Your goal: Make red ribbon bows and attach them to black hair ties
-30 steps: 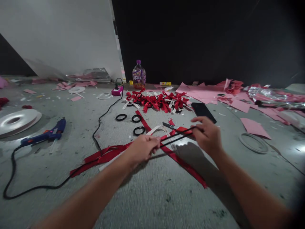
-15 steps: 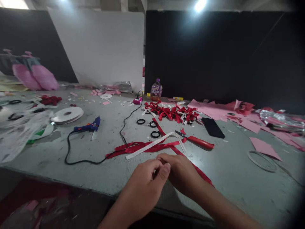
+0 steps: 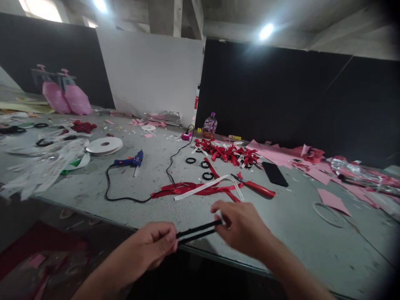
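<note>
A black hair tie [image 3: 198, 232] is stretched into two parallel strands between my hands, above the table's front edge. My left hand [image 3: 156, 246] is closed on its left end, thumb pressed against the fingers. The other end is gripped by my right hand [image 3: 239, 227], with curled fingers. Beyond them lie red ribbon strips [image 3: 200, 189] with a white strip [image 3: 201, 187] across them. Scissors with red handles [image 3: 258, 188] rest to the right of the ribbons. Several more black hair ties [image 3: 208, 176] lie behind the ribbons.
At left, a blue glue gun [image 3: 128, 161] trails a black cord [image 3: 108, 183] over the table. Nearby are a white ribbon spool [image 3: 104, 146] and white scraps. A heap of red bows [image 3: 228, 152], a bottle [image 3: 209, 126], a black phone [image 3: 275, 174] and pink sheets [image 3: 333, 201] stand farther back.
My hands were together with their contents hidden; now they are apart, the black hair tie stretched between them. The left hand has moved left. The camera view has shifted.
</note>
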Demonstrator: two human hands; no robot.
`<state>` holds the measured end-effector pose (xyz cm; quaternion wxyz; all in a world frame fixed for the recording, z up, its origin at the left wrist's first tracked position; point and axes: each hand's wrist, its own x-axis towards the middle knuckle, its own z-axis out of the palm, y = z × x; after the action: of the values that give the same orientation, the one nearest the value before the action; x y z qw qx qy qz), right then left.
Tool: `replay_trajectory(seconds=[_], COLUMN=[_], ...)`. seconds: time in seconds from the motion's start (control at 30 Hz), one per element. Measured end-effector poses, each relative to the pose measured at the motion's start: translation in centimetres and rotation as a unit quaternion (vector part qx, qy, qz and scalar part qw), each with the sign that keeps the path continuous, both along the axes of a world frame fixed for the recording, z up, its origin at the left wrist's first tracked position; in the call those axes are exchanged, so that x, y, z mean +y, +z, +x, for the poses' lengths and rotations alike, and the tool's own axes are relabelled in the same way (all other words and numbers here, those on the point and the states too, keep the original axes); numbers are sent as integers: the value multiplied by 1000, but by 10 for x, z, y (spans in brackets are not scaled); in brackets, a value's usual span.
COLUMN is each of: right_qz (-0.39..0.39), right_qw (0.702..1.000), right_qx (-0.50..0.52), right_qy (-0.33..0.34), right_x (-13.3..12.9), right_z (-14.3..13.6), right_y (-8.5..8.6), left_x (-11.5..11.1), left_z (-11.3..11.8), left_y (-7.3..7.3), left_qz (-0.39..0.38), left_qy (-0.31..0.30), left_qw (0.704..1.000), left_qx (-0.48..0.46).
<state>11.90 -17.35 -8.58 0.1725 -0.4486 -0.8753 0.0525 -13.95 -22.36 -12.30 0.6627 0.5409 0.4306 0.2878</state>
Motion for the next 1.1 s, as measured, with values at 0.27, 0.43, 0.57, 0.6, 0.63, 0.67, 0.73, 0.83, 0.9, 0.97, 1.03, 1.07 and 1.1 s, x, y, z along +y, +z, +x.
replay_trajectory(seconds=[0.27,0.43,0.57,0.6,0.63,0.67,0.73,0.83,0.9,0.97,1.03,1.07,1.1], right_qz=[-40,-37,-43,-25,-6,16,48,70,98,125,130,127,124], right_qw=[998,995,987,986,986,988,993,994,990,986,985,985,985], right_qx=[50,84,138,149,149,137,100,88,101,113,112,109,109], right_qy=[12,-30,-66,-73,-73,-65,-35,-14,-15,-6,22,36,44], right_x=[-7,35,70,78,85,90,94,89,83,78,74,73,73], right_z=[-41,-21,4,9,13,15,12,2,-1,-1,1,1,0], right_y=[-22,-8,-6,-10,-15,-21,-35,-56,-68,-77,-83,-85,-86], left_x=[19,47,66,70,73,76,80,84,86,87,87,87,87], left_z=[41,26,11,10,9,11,20,37,46,52,56,58,61], left_y=[-4,5,1,-1,-3,-5,-9,-19,-26,-32,-37,-38,-39], left_qz=[20,98,97,103,113,128,162,214,221,221,227,234,239], left_qy=[35,44,88,102,109,111,108,115,115,113,120,130,143], left_qw=[999,993,988,985,981,977,967,954,953,955,953,950,947], left_qx=[-25,50,79,92,110,130,161,175,172,165,160,161,163])
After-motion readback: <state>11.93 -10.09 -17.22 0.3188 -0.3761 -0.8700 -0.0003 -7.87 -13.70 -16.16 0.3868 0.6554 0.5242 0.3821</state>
